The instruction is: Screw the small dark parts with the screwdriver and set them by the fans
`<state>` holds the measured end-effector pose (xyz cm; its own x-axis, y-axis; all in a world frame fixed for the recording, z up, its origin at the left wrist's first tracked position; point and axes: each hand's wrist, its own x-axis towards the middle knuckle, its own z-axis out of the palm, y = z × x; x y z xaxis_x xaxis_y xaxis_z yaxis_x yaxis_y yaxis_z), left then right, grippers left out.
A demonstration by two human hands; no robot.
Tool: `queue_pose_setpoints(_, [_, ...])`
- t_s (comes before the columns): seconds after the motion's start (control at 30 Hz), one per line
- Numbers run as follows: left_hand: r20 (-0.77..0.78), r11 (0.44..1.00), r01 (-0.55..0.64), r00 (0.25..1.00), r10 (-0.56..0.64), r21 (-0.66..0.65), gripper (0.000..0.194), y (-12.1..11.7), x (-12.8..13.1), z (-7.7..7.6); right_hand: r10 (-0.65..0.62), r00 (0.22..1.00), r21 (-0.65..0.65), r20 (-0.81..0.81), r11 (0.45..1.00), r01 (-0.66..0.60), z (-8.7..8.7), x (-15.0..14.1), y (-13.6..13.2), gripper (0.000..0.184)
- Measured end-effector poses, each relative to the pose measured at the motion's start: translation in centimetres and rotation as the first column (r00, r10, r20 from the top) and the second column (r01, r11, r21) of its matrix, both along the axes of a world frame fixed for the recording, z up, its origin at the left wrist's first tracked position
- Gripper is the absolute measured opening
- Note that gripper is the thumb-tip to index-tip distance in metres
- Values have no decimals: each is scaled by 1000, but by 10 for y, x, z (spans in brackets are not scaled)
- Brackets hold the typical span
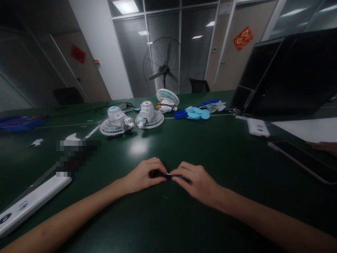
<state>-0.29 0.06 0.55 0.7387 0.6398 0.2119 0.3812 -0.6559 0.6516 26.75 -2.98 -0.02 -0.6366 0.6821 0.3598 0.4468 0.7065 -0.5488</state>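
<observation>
Head view: from where I stand, the left hand (pixel 151 172) and right hand (pixel 198 181) almost meet, both clamped on a slim black object (pixel 157 173) above the green counter (pixel 210 142), white fans (pixel 146 113) well beyond.

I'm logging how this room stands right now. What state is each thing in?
Slim dark item, held from both sides
Left hand, closed on it
Right hand, closed on it
Left small fan, grille-down
Middle small fan, grille-down
Right small fan, tilted, grille uppermost
Large fan, upright, blades seemingly still
Phone-like device, flat, screen dark
Light panel, lit
Right door, seemingly shut
</observation>
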Motion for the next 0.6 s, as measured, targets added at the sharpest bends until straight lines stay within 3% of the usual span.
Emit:
queue_pose_setpoints(0.27, [-24, 996, -55, 998, 57, 73, 14, -7, -4, 6, -67, 993, 16, -102, 997, 69, 3, 4, -1, 19])
queue_pose_setpoints(0.4, [-49, 981, 107, 994, -100, 163, 17, -26, -3, 9, -131, 964, 56, -232, 987, 148, 4, 4, 1, 17])
queue_pose_setpoints(0.47, [-35, 930, 256, 966, -256, 265, 21, -39, -1, 7, -144, 949, 74, -280, 983, 171, 3, 4, 2, 15])
queue_pose_setpoints(0.53, [-31, 841, 385, 914, -404, 380, 27, -48, 3, 3, -143, 945, 73, -293, 982, 172, 2, 4, 2, 15])
queue_pose_setpoints(0.6, [-45, 770, 442, 878, -477, 460, 33, -52, 5, -1, -141, 947, 70, -289, 983, 168, 1, 4, 2, 16])
